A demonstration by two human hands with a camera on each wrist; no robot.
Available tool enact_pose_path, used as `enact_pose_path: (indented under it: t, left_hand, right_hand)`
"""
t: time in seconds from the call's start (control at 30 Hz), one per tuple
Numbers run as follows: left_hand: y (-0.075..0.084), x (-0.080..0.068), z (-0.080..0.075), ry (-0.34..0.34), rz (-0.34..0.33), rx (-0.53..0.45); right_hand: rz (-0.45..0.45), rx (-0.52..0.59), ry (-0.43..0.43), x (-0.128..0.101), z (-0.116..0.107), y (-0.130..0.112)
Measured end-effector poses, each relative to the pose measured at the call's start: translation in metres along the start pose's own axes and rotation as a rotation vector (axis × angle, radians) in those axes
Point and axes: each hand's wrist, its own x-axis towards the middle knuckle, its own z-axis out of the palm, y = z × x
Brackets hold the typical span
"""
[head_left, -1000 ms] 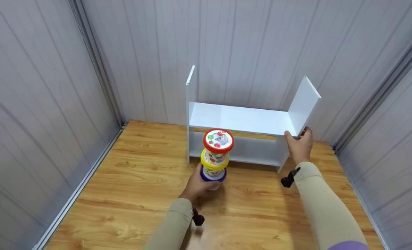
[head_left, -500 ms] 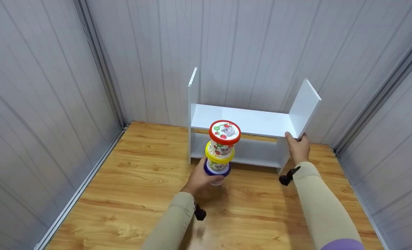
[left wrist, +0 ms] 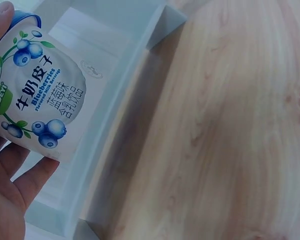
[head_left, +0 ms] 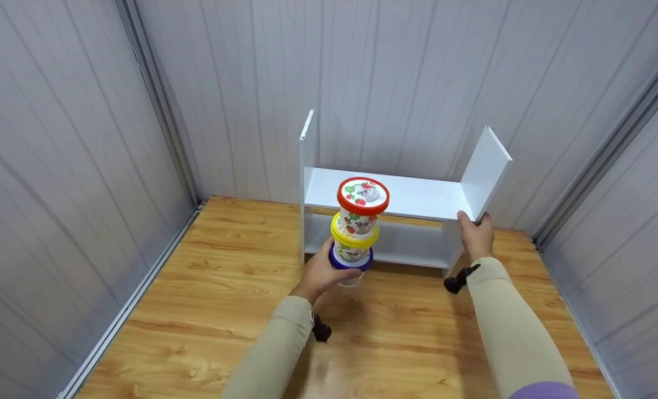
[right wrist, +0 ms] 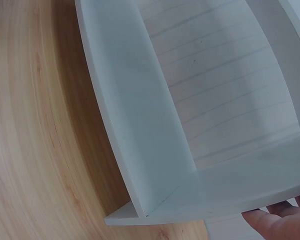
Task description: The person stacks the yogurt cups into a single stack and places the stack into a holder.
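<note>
My left hand [head_left: 319,276] grips the bottom cup [left wrist: 50,90] of a stack of three milk beverage cups. That cup has a dark blue lid and a blueberry print. On it stands a yellow-lidded cup [head_left: 354,237], topped by a red-lidded cup [head_left: 363,197] with strawberries on its lid. In the head view the stack leans slightly and overlaps the front of a white two-tier shelf [head_left: 412,195]. My right hand [head_left: 477,238] holds the shelf's right side panel [head_left: 486,169], thumb in front at the upper board. The right wrist view shows its fingers [right wrist: 277,225] at the panel's edge.
The shelf stands on a wood-grain surface [head_left: 229,277] close to the pale panelled back wall [head_left: 240,83]. Its left side panel [head_left: 306,166] rises above the upper board, and the lower board [head_left: 412,244] lies behind the stack. Side walls enclose both sides.
My left hand has raised the cup stack and carried it forward and slightly right, to the shelf's front. The right hand keeps its hold on the side panel.
</note>
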Motion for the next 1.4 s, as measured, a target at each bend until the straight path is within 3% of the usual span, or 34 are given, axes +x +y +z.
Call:
enact_pose_path:
  t: [0.4, 0.63, 1.4]
  left_hand:
    - [0.022, 0.008, 0.002, -0.03, 0.072, -0.052]
    - [0.037, 0.013, 0.002, -0.044, 0.058, -0.01]
    - [0.091, 0.027, -0.003, -0.093, 0.155, 0.051]
  right_hand:
    - [0.027, 0.127, 0.0, -0.004, -0.002, -0.003]
    - [0.054, 0.13, 0.014, -0.007, -0.001, -0.003]
    - [-0.015, 0.092, 0.019, -0.015, -0.004, 0.002]
